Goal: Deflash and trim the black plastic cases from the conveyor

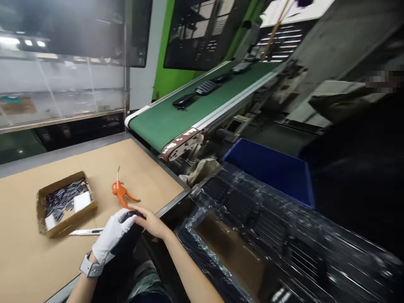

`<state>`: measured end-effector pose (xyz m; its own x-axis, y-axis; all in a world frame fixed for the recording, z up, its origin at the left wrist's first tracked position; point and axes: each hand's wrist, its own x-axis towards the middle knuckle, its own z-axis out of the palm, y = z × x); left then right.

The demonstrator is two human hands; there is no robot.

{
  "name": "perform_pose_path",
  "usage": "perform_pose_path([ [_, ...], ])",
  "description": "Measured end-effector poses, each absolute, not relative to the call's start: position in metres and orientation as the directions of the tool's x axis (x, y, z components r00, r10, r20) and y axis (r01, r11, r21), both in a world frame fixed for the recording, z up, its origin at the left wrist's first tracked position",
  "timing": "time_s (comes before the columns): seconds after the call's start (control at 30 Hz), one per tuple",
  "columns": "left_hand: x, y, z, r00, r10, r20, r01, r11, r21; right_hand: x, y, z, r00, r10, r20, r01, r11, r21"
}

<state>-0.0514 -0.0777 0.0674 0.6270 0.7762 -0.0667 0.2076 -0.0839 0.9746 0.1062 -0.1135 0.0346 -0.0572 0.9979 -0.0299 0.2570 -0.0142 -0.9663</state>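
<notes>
My left hand point(112, 233), in a white glove with a grey watch at the wrist, is closed around a small black part point(128, 215) near the table's front edge. My bare right hand point(150, 221) meets it from the other side, its fingers closed on the same part. Most of this part is hidden by my fingers, so its full shape does not show. Just beyond my hands lies an orange air blow gun point(120, 191) with a metal nozzle. A white utility knife point(86, 232) lies left of my gloved hand.
A cardboard box point(67, 225) of small dark pieces and white blocks stands on the brown-covered table point(19, 252). Black slatted parts point(206, 87) lie on a green conveyor belt point(151, 126). At right are a blue bin point(268, 168) and plastic-covered black trays point(271, 229).
</notes>
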Motion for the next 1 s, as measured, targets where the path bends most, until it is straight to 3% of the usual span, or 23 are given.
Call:
perform_pose_path([
  [0.1, -0.029, -0.085, 0.071, 0.746, 0.661, -0.075, 0.178, -0.090, 0.980, 0.144, -0.159, 0.060, -0.022, 0.998, -0.060, 0.213, -0.053, -0.976],
  [0.17, -0.020, -0.093, 0.066, 0.760, 0.639, -0.119, 0.207, -0.063, 0.976, 0.185, -0.205, 0.081, 0.183, 0.981, -0.063, 0.242, -0.106, -0.964],
  [0.2, -0.018, -0.095, 0.062, 0.742, 0.654, -0.146, 0.234, -0.049, 0.971, 0.209, -0.233, 0.091, 0.399, 0.916, -0.045, 0.286, -0.171, -0.943],
  [0.27, -0.013, -0.094, 0.053, 0.686, 0.703, -0.187, 0.292, -0.031, 0.956, 0.255, -0.294, 0.108, 0.798, 0.591, 0.113, 0.341, -0.289, -0.894],
  [0.3, -0.011, -0.092, 0.050, 0.662, 0.724, -0.196, 0.308, -0.024, 0.951, 0.275, -0.326, 0.114, 0.892, 0.406, 0.197, 0.355, -0.360, -0.863],
  [0.37, -0.005, -0.087, 0.045, 0.630, 0.751, -0.196, 0.321, -0.022, 0.947, 0.308, -0.382, 0.121, 0.958, 0.122, 0.258, 0.284, -0.514, -0.810],
  [0.43, 0.003, -0.083, 0.045, 0.619, 0.762, -0.190, 0.328, -0.032, 0.944, 0.332, -0.423, 0.122, 0.969, 0.024, 0.247, 0.214, -0.585, -0.782],
  [0.57, 0.017, -0.081, 0.046, 0.635, 0.737, -0.229, 0.345, -0.006, 0.938, 0.367, -0.455, 0.124, 0.980, 0.101, 0.170, 0.198, -0.562, -0.803],
  [0.87, 0.004, -0.076, 0.037, 0.543, 0.814, -0.207, 0.369, -0.010, 0.929, 0.439, -0.439, 0.108, 0.922, 0.384, -0.041, 0.206, -0.578, -0.789],
  [1.0, -0.007, -0.072, 0.032, 0.510, 0.841, -0.182, 0.410, -0.051, 0.911, 0.452, -0.434, 0.090, 0.900, 0.433, -0.038, 0.264, -0.613, -0.745],
])
